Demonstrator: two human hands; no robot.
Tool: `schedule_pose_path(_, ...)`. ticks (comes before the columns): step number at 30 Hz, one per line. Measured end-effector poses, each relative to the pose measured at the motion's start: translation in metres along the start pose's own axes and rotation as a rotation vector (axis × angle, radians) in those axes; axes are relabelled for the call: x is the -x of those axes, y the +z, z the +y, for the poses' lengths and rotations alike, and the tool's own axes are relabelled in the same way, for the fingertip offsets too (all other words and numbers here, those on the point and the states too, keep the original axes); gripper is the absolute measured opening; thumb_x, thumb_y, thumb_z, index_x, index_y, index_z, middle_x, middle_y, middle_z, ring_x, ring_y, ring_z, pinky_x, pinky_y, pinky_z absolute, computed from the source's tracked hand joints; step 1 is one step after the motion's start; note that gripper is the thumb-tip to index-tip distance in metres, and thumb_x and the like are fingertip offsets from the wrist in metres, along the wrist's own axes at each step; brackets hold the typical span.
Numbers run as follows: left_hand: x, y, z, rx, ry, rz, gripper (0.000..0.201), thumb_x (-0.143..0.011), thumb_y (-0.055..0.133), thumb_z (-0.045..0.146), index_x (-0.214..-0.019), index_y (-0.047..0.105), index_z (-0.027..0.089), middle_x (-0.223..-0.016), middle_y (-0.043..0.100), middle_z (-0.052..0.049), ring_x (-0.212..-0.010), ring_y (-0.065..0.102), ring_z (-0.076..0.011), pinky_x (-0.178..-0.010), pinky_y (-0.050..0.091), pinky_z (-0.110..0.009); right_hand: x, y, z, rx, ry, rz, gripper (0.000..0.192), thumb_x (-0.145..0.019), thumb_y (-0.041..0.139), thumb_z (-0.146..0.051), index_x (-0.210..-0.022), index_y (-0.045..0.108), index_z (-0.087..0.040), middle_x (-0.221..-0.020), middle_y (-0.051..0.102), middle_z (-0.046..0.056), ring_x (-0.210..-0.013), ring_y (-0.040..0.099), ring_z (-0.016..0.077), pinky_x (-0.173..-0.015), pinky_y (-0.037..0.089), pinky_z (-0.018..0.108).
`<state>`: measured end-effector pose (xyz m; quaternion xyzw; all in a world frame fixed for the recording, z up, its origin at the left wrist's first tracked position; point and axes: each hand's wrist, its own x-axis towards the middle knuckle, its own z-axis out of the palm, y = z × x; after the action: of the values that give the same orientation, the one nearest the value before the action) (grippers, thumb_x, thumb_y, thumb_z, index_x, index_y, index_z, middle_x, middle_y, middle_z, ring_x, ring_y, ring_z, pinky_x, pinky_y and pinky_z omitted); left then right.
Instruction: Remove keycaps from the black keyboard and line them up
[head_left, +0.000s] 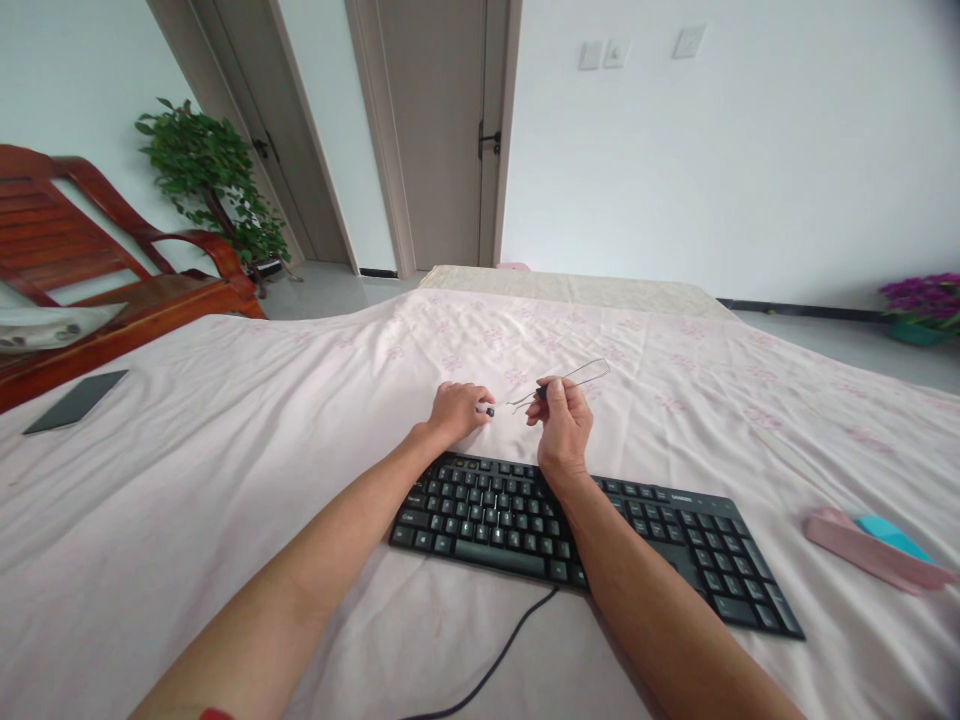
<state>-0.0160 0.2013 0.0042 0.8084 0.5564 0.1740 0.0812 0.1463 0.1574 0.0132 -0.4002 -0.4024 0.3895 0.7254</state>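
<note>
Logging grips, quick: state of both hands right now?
Left hand: closed, holding a small white object with a dark end.
Right hand: closed, holding a wire tool.

White wall (712, 160); grey-brown doors (431, 140); wooden bench (52, 230); leafy plant (199, 160)

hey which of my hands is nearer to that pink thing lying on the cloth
Right. Your right hand is to the left of the pink thing and farther forward; your left hand is farther left, on the right hand's far side from it.
</note>
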Motion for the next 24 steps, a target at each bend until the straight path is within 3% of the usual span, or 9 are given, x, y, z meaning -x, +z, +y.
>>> schedule_pose_path(4, 0.02, -0.012, 0.001, 0.099, 0.008, 0.126, 0.028, -0.078, 0.068, 0.023, -0.106, 0.07, 0.024, -0.108, 0.07, -0.004, -0.102, 0.062, -0.0225, -0.094, 0.042, -0.035, 0.0, 0.001, -0.004, -0.065, 0.019, 0.017, 0.033, -0.085, 0.06, -0.05, -0.088, 0.062, -0.017, -0.06, 0.054, -0.004, -0.047, 0.05, 0.0079, -0.044, 0.041, 0.02)
schedule_pose_path(10, 0.08, -0.029, 0.012, 0.282, 0.053, 0.241, 0.016, -0.088, 0.057, 0.021, -0.098, 0.07, 0.024, -0.101, 0.068, -0.001, -0.101, 0.06, -0.0187, -0.093, 0.044, -0.032, -0.003, 0.004, -0.02, -0.168, 0.057, 0.024, 0.025, -0.084, 0.062, -0.043, -0.086, 0.062, -0.018, -0.062, 0.051, -0.005, -0.049, 0.051, 0.0076, -0.042, 0.039, 0.019)
schedule_pose_path(14, 0.105, -0.025, 0.011, 0.277, 0.014, 0.211, 0.014, -0.089, 0.056, 0.023, -0.095, 0.069, 0.024, -0.099, 0.068, -0.001, -0.099, 0.06, -0.0192, -0.093, 0.044, -0.034, -0.001, 0.007, -0.031, -0.185, 0.043, -0.01, 0.025, -0.085, 0.062, -0.043, -0.086, 0.062, -0.019, -0.062, 0.051, -0.005, -0.05, 0.05, 0.0073, -0.042, 0.039, 0.018)
schedule_pose_path(18, 0.107, -0.018, 0.006, 0.296, -0.061, 0.148, 0.015, -0.089, 0.056, 0.027, -0.094, 0.07, 0.024, -0.097, 0.068, -0.001, -0.097, 0.061, -0.0197, -0.09, 0.045, -0.034, 0.003, 0.008, -0.034, -0.099, 0.059, -0.084, 0.028, -0.086, 0.059, -0.047, -0.086, 0.062, -0.019, -0.061, 0.052, -0.004, -0.049, 0.049, 0.0077, -0.044, 0.04, 0.019)
schedule_pose_path(21, 0.106, -0.017, 0.007, 0.331, -0.063, 0.054, 0.019, -0.09, 0.053, 0.031, -0.092, 0.071, 0.024, -0.095, 0.068, -0.001, -0.093, 0.063, -0.0187, -0.086, 0.047, -0.032, 0.002, 0.003, -0.031, 0.074, 0.109, -0.167, 0.03, -0.085, 0.057, -0.048, -0.086, 0.063, -0.018, -0.068, 0.057, -0.002, -0.05, 0.052, 0.0085, -0.044, 0.041, 0.02)
schedule_pose_path(24, 0.106, -0.018, 0.009, 0.317, -0.049, 0.011, 0.023, -0.092, 0.05, 0.034, -0.093, 0.071, 0.025, -0.097, 0.069, -0.001, -0.095, 0.063, -0.0192, -0.087, 0.046, -0.032, -0.008, -0.01, -0.025, 0.406, 0.121, -0.275, 0.03, -0.088, 0.051, -0.045, -0.094, 0.065, -0.019, -0.073, 0.062, 0.0, -0.053, 0.055, 0.0106, -0.047, 0.042, 0.022)
